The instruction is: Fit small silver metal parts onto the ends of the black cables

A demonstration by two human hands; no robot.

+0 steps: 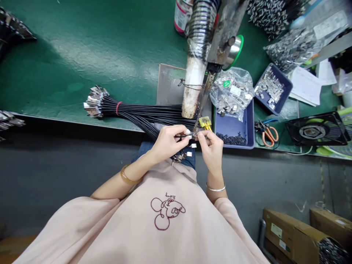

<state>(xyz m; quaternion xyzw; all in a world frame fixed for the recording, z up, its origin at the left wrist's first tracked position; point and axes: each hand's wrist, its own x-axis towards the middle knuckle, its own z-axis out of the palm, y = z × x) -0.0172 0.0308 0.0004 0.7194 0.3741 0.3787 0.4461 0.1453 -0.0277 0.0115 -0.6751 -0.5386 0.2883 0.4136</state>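
Note:
My left hand (170, 143) pinches the end of a thin black cable (180, 136) between thumb and fingertips. Opposite it, my right hand (211, 145) is closed in a pinch at the cable's tip; the small piece in its fingers is too small to make out. Just above the fingertips ends a slim metal rod like a soldering iron (205, 95), pointing down. A bundle of black cables (154, 110) with metal connectors, tied by a red band, lies behind my left hand. More connector ends (189, 154) hang over my lap.
A ribbed duct with a whitish nozzle (192, 84) stands over the work spot. To the right are a blue tray (250, 124) with small black pieces, a bag of metal parts (232, 90), a smaller tray (287, 86), orange-handled pliers (271, 135) and a black fan (316, 128).

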